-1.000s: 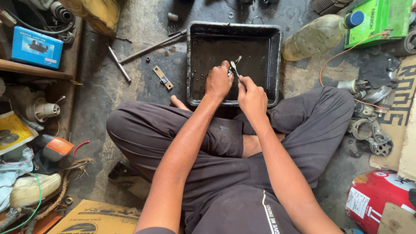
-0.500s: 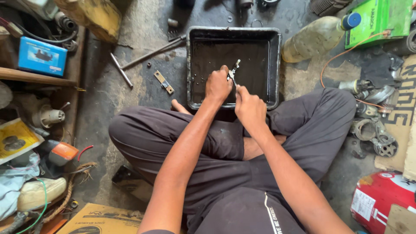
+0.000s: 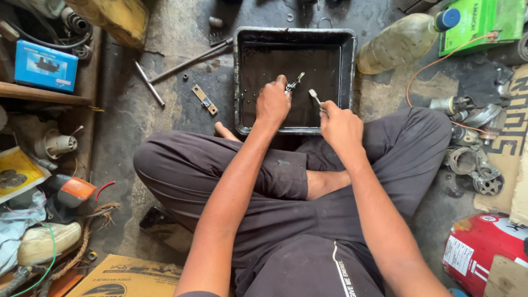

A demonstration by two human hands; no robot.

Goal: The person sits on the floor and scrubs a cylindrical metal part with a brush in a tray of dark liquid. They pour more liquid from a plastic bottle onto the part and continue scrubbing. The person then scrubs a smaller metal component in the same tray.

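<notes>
Clutter down the far left first: blue box on a wooden shelf, orange lamp housing lower down, both well away from anyone's fingers. Moving in, a long metal rod and a small flat bracket lie on the grimy floor, off to the left of the left hand's knuckles. Left hand sits over the black tray, fingers curled tight round a small shiny metal part that pokes out just past the fingertips. Right hand is just beside it at the tray's near rim, fingers clamped on a thin tool whose tip points up toward the part, not quite touching. Further right past the right knuckles, a plastic bottle with a blue cap, then a green box
</notes>
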